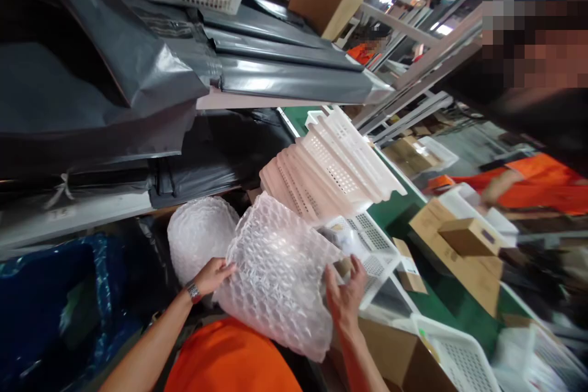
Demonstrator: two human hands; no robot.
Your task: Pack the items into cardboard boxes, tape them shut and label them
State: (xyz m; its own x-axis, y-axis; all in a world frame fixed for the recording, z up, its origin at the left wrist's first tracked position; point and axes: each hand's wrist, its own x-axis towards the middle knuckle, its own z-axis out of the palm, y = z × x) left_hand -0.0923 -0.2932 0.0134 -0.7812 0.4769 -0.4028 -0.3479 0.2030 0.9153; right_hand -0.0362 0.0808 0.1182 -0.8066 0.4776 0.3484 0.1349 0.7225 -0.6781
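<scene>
A sheet of clear bubble wrap (280, 275) spreads in front of me, above my orange clothing. My left hand (214, 275) pinches its left edge between thumb and fingers. At the right edge is my right hand (346, 294), its thumb and fingers curved around a small brownish thing (342, 266). That thing is mostly hidden, and I cannot make out its kind. A roll of bubble wrap (199, 236) stands just behind my left hand.
Nested white baskets (331, 165) lean beyond the wrap. A green conveyor (441, 288) on the right carries cartons (471, 236) and a white basket (459, 355). Black plastic bags (285, 73) lie on the shelf above. A blue plastic-lined bin (50, 306) is at left. A person in orange (546, 187) stands across.
</scene>
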